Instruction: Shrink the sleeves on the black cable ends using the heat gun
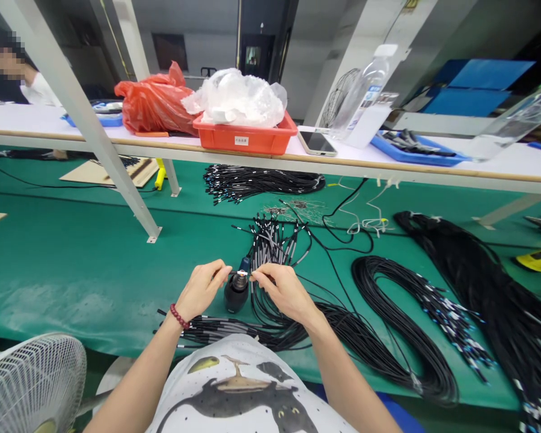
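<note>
My left hand (202, 290), with a dark red bead bracelet on the wrist, pinches one end of a thin black cable. My right hand (285, 290) pinches the other side, so a short white sleeve (242, 273) on the cable lies exposed between my fingertips. Directly below it stands a black heat gun (235, 297), its metal nozzle close under the sleeve. Just beyond my right hand, a bundle of black cables with grey and white sleeves (270, 240) lies on the green mat. More black cables (225, 328) run under my wrists along the front edge.
A coiled cable bundle (365, 270) and a thick dark bundle (460, 252) lie to the right, near a yellow tool (538, 260). Overhead, a shelf (162, 144) carries a red bin (247, 139) and bottles. A white fan (31, 385) stands front left. Another person is far left.
</note>
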Demonstrator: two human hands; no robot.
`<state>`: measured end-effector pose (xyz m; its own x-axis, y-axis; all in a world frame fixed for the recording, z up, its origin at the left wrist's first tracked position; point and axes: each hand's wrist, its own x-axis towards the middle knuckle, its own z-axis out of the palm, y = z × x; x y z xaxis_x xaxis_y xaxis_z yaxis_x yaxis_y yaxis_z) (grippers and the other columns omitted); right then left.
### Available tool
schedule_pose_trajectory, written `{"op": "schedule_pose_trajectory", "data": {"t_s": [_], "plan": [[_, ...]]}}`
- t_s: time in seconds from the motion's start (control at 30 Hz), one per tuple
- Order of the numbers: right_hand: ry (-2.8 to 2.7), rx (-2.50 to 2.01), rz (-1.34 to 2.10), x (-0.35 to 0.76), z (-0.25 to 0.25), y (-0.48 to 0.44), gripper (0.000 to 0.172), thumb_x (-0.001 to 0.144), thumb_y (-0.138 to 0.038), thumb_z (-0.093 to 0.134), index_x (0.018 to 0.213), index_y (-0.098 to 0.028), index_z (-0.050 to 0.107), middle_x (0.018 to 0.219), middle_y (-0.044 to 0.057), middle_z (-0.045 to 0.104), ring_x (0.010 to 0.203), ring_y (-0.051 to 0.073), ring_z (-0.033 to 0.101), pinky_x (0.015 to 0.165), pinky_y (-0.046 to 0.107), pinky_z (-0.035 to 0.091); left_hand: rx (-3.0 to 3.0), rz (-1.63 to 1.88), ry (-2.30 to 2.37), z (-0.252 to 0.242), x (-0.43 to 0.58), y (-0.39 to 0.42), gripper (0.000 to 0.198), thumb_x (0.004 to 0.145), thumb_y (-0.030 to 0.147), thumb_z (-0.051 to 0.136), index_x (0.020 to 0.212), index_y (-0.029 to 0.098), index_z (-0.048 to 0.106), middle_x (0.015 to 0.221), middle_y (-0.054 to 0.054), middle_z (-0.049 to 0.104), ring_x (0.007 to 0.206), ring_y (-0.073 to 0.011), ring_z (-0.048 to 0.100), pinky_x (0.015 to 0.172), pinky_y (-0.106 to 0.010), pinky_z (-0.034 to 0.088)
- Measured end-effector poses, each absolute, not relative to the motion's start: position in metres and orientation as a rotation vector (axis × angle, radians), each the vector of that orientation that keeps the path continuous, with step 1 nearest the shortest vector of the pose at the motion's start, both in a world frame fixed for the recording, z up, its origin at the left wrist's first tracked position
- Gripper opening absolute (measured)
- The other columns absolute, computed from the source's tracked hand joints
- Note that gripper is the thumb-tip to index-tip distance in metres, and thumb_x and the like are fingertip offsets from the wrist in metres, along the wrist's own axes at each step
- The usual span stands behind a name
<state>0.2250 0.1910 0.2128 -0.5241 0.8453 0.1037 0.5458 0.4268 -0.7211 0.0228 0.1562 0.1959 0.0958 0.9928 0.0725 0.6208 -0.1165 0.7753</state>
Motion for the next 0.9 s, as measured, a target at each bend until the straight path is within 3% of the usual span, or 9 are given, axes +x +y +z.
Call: {"op": "schedule_pose_trajectory", "data": {"t_s": [0.4, 0.67, 0.9], "plan": [[-2.157, -1.191, 0.889, 0.2232, 0.2088, 0.1919, 0.021, 0.089, -0.024, 0.055, 0.074, -0.017, 0.066, 0.071, 0.000, 0.068, 0.064, 0.012, 0.058, 0.060, 0.022, 0.039, 1.761, 0.933, 1.538, 0.1908, 0.0201, 0.1573, 0.021, 0.091, 0.038, 0.048, 0.082, 0.020, 0.052, 0.073, 0.003, 0.056, 0.066, -0.0131, 0.048, 0.062, -0.024, 0.035], [-2.131, -1.157, 0.913, 0.2228, 0.2113, 0.1900, 0.022, 0.089, -0.025, 0.054, 0.072, -0.018, 0.066, 0.069, 0.000, 0.068, 0.063, 0.013, 0.059, 0.061, 0.023, 0.041, 1.827, 0.806, 1.560, 0.1963, 0.0192, 0.1566, 0.045, 0.097, 0.046, 0.031, 0.066, 0.020, 0.050, 0.063, 0.001, 0.058, 0.061, -0.0143, 0.053, 0.063, -0.026, 0.036], [-2.121, -1.167, 0.884, 0.2230, 0.2092, 0.1915, 0.019, 0.088, -0.022, 0.056, 0.072, -0.018, 0.066, 0.070, 0.000, 0.068, 0.064, 0.013, 0.059, 0.061, 0.023, 0.041, 1.812, 0.854, 1.612, 0.1945, 0.0218, 0.1580, 0.041, 0.094, 0.045, 0.039, 0.064, 0.019, 0.049, 0.057, 0.005, 0.050, 0.055, -0.0118, 0.045, 0.057, -0.024, 0.031]]}}
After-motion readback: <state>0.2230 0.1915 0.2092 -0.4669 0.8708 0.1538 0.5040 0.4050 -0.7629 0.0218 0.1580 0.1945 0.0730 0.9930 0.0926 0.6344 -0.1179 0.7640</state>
